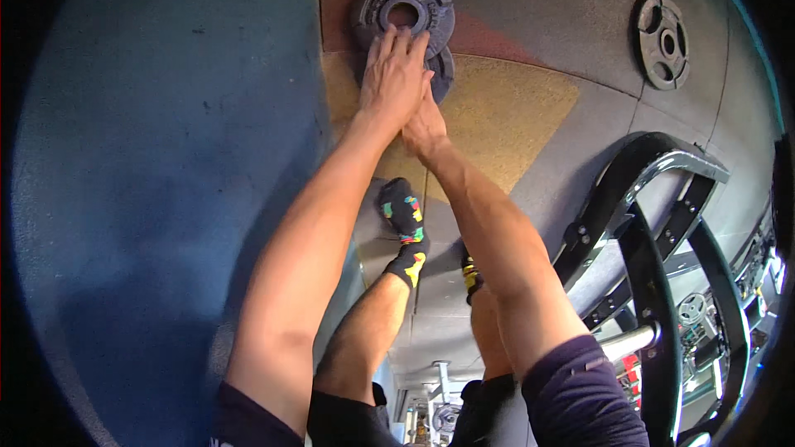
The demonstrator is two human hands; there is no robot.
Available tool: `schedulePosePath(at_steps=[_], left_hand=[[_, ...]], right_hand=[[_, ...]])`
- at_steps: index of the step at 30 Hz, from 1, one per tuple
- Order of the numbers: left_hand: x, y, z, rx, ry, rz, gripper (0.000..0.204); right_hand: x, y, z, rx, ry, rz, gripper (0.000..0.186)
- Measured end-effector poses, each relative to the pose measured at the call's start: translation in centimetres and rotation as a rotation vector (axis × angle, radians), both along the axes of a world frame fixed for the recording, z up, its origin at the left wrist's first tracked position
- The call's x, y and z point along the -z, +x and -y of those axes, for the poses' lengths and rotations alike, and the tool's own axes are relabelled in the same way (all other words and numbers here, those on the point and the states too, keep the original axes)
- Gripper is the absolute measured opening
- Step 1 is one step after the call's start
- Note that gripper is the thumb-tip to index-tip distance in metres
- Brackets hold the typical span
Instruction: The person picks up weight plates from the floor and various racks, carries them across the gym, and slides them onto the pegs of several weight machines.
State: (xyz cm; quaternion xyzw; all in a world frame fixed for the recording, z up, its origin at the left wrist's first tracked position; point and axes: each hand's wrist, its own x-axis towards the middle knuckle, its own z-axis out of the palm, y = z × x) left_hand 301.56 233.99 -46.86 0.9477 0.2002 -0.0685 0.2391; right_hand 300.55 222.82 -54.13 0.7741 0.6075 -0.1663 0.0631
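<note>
A grey weight plate (pixel 437 18) with a round centre hole lies on the floor tiles at the top of the view. It overlaps a second grey weight plate (pixel 445 74), which is mostly covered by it and by my hands. My left hand (pixel 392 74) reaches over the upper plate, fingers stretched out, their tips at the near rim of the hole. Just below and to its right is my right hand (pixel 424 122), close against the left one near the lower plate. Most of its fingers are hidden behind the left hand.
Another grey weight plate (pixel 652 43) with cut-out grips lies at the far right. A black metal frame (pixel 642 232) stands to my right. Blue flooring (pixel 166 157) spans the left side. My sock-covered foot (pixel 402 207) is below my hands, between the forearms.
</note>
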Motion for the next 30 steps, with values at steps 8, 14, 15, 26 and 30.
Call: schedulePosePath(at_steps=[8, 14, 15, 26, 30], left_hand=[[7.9, 0.1, -0.8, 0.113, 0.346, -0.208, 0.086], [5.4, -1.6, 0.9, 0.144, 0.218, -0.192, 0.073], [3.7, -1.6, 1.6, 0.151, 0.204, -0.175, 0.073], [-15.9, -12.5, 11.9, -1.004, -1.083, 0.198, 0.058], [-30.0, -14.2, 18.0, -1.104, -0.828, 0.101, 0.074]], right_hand=[[-7.7, -2.6, 7.5, 0.043, -0.102, -0.260, 0.054], [-12.6, -5.5, 14.1, 0.783, -0.209, -0.660, 0.056], [-14.1, -5.6, 15.4, 0.941, -0.260, -0.717, 0.057], [-33.6, -6.8, 21.4, 1.331, 0.191, -0.821, 0.055], [-43.4, -8.1, 23.2, 1.417, 0.339, -0.698, 0.052]])
